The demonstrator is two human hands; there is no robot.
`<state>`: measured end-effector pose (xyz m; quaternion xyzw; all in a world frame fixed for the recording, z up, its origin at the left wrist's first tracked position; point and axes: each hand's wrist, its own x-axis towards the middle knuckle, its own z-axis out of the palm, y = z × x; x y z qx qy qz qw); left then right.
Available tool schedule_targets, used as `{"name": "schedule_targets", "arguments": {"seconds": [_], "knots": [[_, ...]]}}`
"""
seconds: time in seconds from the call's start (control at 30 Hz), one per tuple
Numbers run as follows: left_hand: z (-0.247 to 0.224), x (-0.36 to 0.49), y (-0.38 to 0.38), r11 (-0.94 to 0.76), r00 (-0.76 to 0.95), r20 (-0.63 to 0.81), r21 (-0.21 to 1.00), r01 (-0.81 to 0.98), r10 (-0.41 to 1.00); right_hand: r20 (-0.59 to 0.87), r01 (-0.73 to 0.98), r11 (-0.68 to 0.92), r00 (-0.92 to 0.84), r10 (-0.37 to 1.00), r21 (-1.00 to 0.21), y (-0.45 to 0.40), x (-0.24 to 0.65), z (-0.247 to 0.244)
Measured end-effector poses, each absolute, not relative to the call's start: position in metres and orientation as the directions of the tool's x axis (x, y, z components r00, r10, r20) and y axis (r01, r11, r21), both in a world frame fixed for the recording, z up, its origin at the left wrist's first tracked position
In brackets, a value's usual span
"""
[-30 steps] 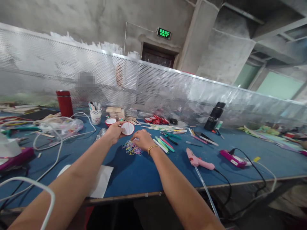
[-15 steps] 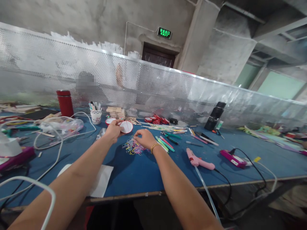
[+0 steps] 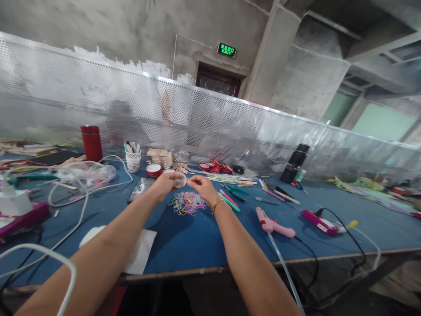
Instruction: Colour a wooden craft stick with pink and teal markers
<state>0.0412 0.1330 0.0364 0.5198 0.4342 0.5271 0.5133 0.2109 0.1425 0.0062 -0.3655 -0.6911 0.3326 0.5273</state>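
Note:
Fingers of my left hand [image 3: 163,185] are closed on a round white disc [image 3: 179,180] with a red rim, held tilted above the table. Close by its right edge, my right hand [image 3: 203,188] pinches a small yellowish thing [image 3: 187,179], seemingly a paper clip, too small to make out fully. Below both hands lies a loose pile of coloured paper clips [image 3: 187,203]. A round red tin [image 3: 153,170] with a white inside stands just beyond my left hand.
At the back are a red flask [image 3: 91,144], a cup of pens [image 3: 133,161], wooden sticks and red round pieces [image 3: 215,166]. Markers [image 3: 229,201] and pliers [image 3: 237,191] lie to the right, then a pink glue gun [image 3: 274,224]. White cables [image 3: 83,199] and paper [image 3: 143,250] are left.
My right hand has lifted from the paper clip pile up to the disc's edge, with something small in its fingers. The disc in my left hand has shifted slightly right.

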Motion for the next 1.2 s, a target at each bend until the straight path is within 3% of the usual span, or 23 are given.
{"name": "schedule_targets", "arguments": {"seconds": [0.33,0.5,0.6,0.77,0.9,1.0,1.1,1.2], "knots": [[0.032,0.042,0.131,-0.181,0.205,0.172,0.983,0.023,0.964,0.469,0.233,0.519,-0.240,0.850,-0.822,0.142,0.208,0.001],[0.028,0.042,0.138,-0.243,0.159,0.220,0.959,0.143,0.962,0.452,0.222,0.500,-0.235,0.861,-0.837,0.143,0.208,0.001],[0.025,0.037,0.145,-0.281,0.050,0.277,0.926,0.250,0.959,0.437,0.162,0.484,-0.254,0.863,-0.860,0.138,0.205,0.005],[0.020,0.023,0.156,-0.290,-0.009,0.315,0.885,0.365,0.949,0.472,-0.100,0.470,-0.361,0.804,-0.877,0.118,0.199,0.019],[0.022,0.026,0.152,-0.211,-0.019,0.218,0.960,0.186,0.976,0.462,-0.211,0.411,-0.427,0.777,-0.887,0.111,0.196,0.021],[0.027,0.036,0.142,-0.188,0.107,0.185,0.982,0.021,0.977,0.440,-0.176,0.404,-0.397,0.805,-0.898,0.117,0.198,0.019],[0.031,0.041,0.136,-0.186,0.148,0.186,0.982,-0.018,0.971,0.490,-0.065,0.492,-0.272,0.828,-0.868,0.124,0.206,0.019],[0.031,0.039,0.138,-0.218,0.085,0.219,0.976,-0.016,0.972,0.562,0.176,0.588,-0.176,0.808,-0.790,0.127,0.215,0.020]]}}
